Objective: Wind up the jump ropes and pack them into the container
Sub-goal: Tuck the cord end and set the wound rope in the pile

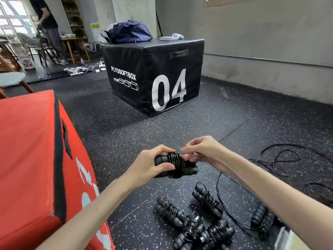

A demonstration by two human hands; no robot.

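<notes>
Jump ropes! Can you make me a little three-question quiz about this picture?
1. True or false: the left hand grips the bundled handles of a jump rope.
2. What number is printed on the black box?
3. The right hand's fingers pinch: A) the rope's cord, B) a bag, C) the red box.

Key: 1 true; 2 04; 3 A. Wound rope bundles already lie on the floor.
</notes>
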